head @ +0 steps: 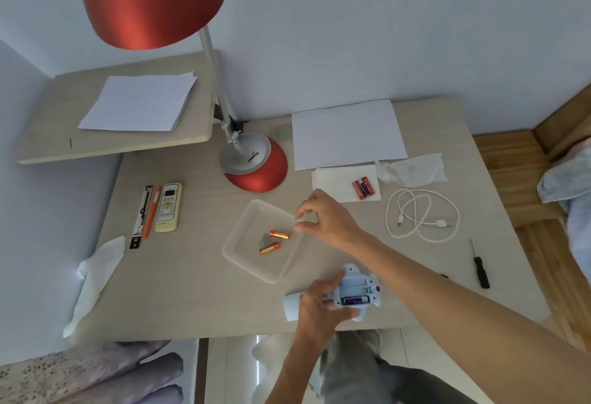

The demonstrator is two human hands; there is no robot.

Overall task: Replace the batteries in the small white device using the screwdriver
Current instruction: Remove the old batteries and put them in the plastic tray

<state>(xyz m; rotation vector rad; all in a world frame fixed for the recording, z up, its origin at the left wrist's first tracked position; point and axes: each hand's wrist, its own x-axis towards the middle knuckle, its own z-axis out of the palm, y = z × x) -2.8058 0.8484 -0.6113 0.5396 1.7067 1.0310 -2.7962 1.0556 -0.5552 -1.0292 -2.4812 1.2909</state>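
The small white device (367,288) lies at the table's front edge with its battery bay uncovered and one dark battery (355,300) in it. My left hand (319,304) grips the device from the left. My right hand (326,216) hovers over the right rim of a clear plastic tray (243,263), fingers loosely spread, holding nothing. Two orange batteries (274,242) lie in the tray. Red and blue batteries (363,187) sit on a white napkin (332,181) behind. The black screwdriver (479,264) lies to the right.
A red desk lamp (256,167) stands behind the tray. A remote (169,207), an orange pen (151,213) and a packaged tool (142,215) lie at the left. A white cable (422,215), paper sheet (347,133), plastic wrap (415,168) and tissue (96,272) also lie about.
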